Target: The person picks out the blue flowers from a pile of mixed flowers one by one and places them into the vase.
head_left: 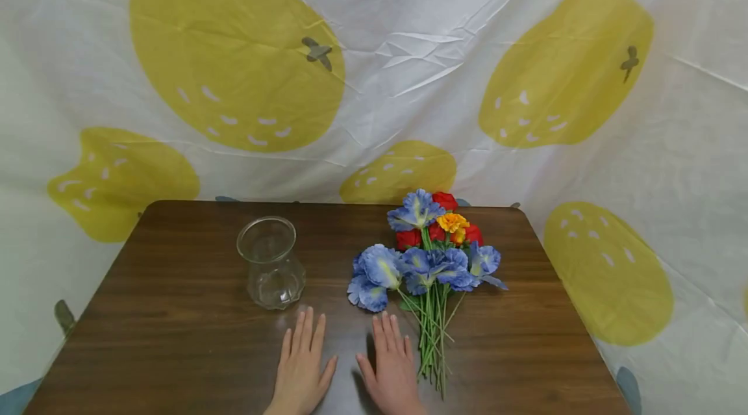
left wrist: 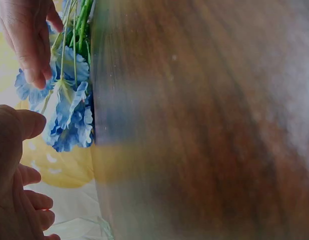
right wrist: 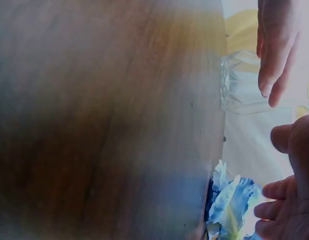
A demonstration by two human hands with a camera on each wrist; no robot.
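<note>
A person's two bare hands reach forward over a dark brown wood-grain tabletop [head_left: 193, 350]. The left hand [head_left: 300, 363] is palm down, its fingers straight and slightly apart, the thumb angled out to the right. The right hand [head_left: 390, 366] is also palm down, its fingers straight and close together, the thumb angled out to the left. A gap separates the hands; both hold nothing, and the wrist views show them raised above the surface.

A bunch of blue, red and orange artificial-looking flowers lies at the right hand's side. Its long, thin green stems [head_left: 432, 337] run toward the person, just right of the right hand's fingers. The ruffled blue blossoms with pale yellow centres [head_left: 431, 265] spread across the middle, the leftmost just ahead of those fingertips. Compact red blossoms [head_left: 436, 232] and a frilled orange-yellow blossom [head_left: 452, 223] sit farther back, near the far edge.

A clear glass vase with a wide round rim and a bulging, faceted lower body [head_left: 271, 265] stands upright, just beyond the left hand's fingertips and slightly left of them. The brown wood shows through its walls. Behind everything hangs a white cloth [head_left: 421, 77] printed with large yellow lemons [head_left: 234, 58].
</note>
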